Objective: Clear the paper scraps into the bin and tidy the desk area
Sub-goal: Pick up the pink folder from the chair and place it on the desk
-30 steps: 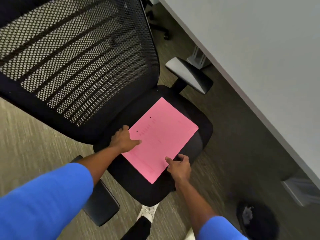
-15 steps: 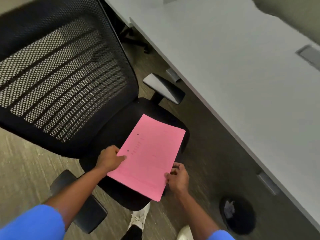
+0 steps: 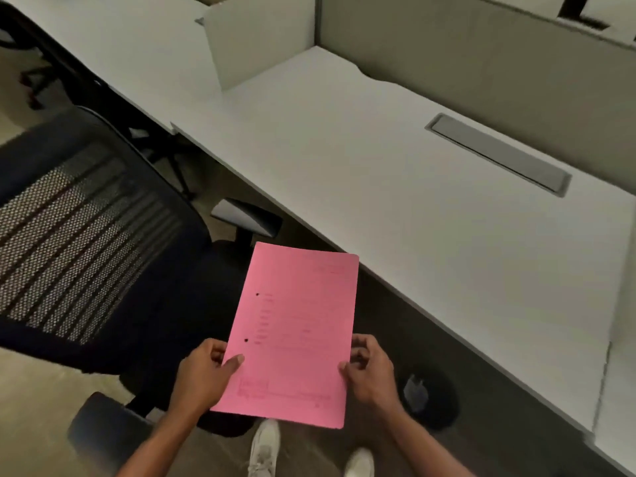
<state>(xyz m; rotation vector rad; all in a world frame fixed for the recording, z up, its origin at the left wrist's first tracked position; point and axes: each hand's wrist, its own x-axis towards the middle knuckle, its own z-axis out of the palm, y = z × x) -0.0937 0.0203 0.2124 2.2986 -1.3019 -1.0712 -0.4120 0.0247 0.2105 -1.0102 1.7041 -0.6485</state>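
Pink folder [image 3: 296, 335] is up off the mesh chair [image 3: 86, 235]. Left hand [image 3: 206, 373] and right hand [image 3: 370, 368] each pinch a side edge, beside the white desk [image 3: 413, 201].

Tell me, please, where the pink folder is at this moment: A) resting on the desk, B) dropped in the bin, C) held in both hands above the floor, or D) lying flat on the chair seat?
C: the left hand and right hand grip the folder by its side edges, lifted clear of the chair and short of the desk.
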